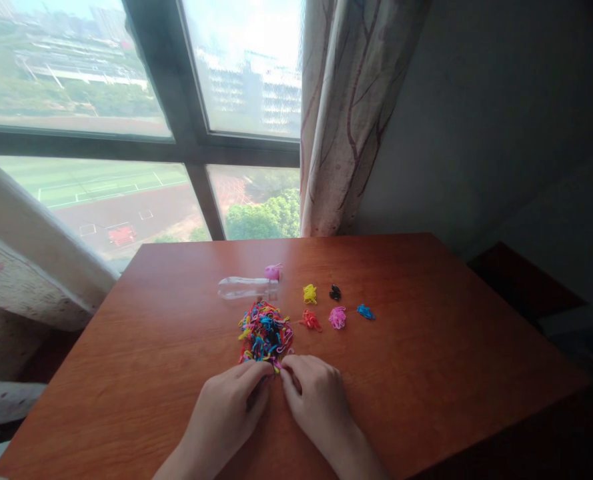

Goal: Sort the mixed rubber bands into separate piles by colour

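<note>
A heap of small mixed-colour rubber bands (266, 331) lies on the wooden table (426, 347). My left hand (231, 407) and my right hand (313, 397) rest at the heap's near edge, fingertips pinched together on a tiny pink band (277, 366). Beyond the heap lie little sorted piles: yellow (309, 293), black (335, 292), red (310, 321), pink (337, 317) and blue (365, 311). A clear plastic bottle (246, 288) lies on its side behind the heap, its pink cap (273, 271) beside it.
A window (126, 100) and a patterned curtain (346, 113) stand behind the table. A dark wall is at the right. A cushioned seat edge (21, 267) sits at the left of the table.
</note>
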Action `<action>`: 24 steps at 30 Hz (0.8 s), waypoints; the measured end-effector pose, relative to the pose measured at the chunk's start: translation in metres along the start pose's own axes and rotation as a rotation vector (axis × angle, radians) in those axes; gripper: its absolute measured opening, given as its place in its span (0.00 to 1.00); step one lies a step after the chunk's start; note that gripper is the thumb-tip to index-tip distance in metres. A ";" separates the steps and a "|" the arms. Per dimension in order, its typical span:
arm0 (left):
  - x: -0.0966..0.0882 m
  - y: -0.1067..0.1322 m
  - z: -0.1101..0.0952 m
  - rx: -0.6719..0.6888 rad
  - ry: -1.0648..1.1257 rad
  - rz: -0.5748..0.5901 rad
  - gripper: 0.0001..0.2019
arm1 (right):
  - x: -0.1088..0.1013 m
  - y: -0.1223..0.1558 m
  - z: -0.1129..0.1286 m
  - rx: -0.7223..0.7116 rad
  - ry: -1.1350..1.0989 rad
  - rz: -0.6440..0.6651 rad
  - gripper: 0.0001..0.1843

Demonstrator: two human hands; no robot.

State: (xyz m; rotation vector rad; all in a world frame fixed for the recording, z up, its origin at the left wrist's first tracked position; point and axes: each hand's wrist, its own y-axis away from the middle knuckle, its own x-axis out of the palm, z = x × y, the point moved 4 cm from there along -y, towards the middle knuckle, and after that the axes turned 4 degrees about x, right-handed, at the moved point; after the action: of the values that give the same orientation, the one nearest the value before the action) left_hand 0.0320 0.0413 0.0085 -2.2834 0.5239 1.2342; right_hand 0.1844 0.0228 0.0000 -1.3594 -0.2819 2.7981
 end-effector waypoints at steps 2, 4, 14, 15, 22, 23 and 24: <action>0.000 0.000 0.000 -0.009 -0.007 0.017 0.09 | -0.001 0.001 -0.001 -0.007 -0.020 -0.014 0.08; 0.000 0.001 0.001 -0.019 -0.007 0.031 0.09 | -0.002 0.002 -0.002 -0.024 -0.035 -0.009 0.08; 0.000 0.000 0.000 -0.039 -0.014 0.060 0.10 | -0.014 0.012 -0.014 -0.025 -0.083 0.000 0.09; 0.000 0.000 0.000 -0.041 -0.018 0.061 0.10 | -0.015 0.012 -0.015 -0.019 -0.091 -0.010 0.09; 0.001 0.001 0.001 -0.031 -0.014 0.064 0.09 | -0.017 0.006 -0.022 0.023 -0.184 -0.035 0.08; 0.001 0.001 0.001 -0.023 -0.015 0.063 0.09 | -0.019 0.005 -0.025 0.030 -0.192 -0.044 0.08; 0.001 0.001 0.001 -0.016 -0.018 0.060 0.09 | -0.021 0.005 -0.028 0.037 -0.196 -0.058 0.08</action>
State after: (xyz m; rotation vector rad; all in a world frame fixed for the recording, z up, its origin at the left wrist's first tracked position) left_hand 0.0317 0.0412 0.0072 -2.2830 0.5818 1.2913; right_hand 0.2198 0.0205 -0.0009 -1.0528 -0.2661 2.8753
